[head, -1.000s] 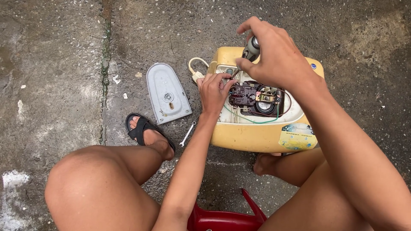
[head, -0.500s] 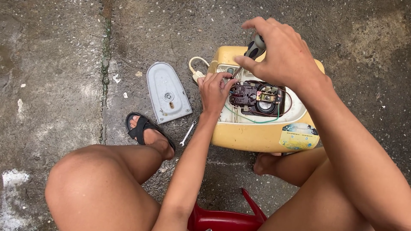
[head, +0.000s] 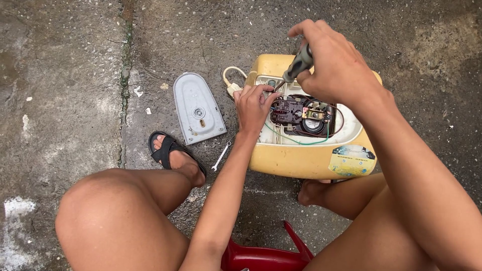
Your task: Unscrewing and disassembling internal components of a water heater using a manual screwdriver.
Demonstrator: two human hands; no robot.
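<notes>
A yellow appliance casing (head: 301,163) lies open on the concrete, showing a black component, a coil and red, green and white wires (head: 301,115) inside. My right hand (head: 336,65) grips a grey-handled screwdriver (head: 297,64) whose tip points down into the casing's upper left corner. My left hand (head: 253,108) rests on the casing's left edge, fingers curled at the wires beside the screwdriver tip.
A grey teardrop-shaped cover plate (head: 197,108) lies on the ground to the left, a small spanner (head: 221,156) below it. A white cord plug (head: 232,83) loops beside the casing. My sandalled foot (head: 173,155) and a red plastic stool (head: 261,253) are close by.
My right hand has tilted the screwdriver so its handle shows more clearly above the casing's corner. My left hand stays at the same spot on the casing.
</notes>
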